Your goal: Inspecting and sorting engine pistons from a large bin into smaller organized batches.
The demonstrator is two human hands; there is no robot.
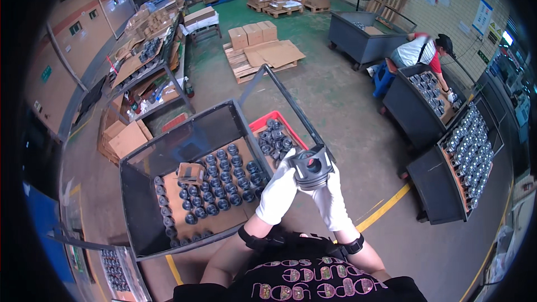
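Note:
Between my two hands I hold a dark grey metal piston (311, 174), ringed with grooves and with a round hole in its side. My left hand (277, 196), in a white glove, grips it from the left. My right hand (331, 204), gloved too, has hold of its right side; some fingertips are hidden behind the piston. Left of my hands stands a dark metal cart (132, 204), where rows of pistons (222, 191) sit on cardboard. A small open cardboard box (191, 173) rests among them. Past the cart, a red bin (295, 136) holds loose pistons (274, 138).
A cart handle (293, 103) rises just beyond my hands. To the right, a tilted cart (433, 190) carries many shiny pistons. Behind it, a co-worker (417, 53) bends over another cart (405, 100). Farther off are a pallet (240, 71) with boxes and a cluttered workbench (168, 75).

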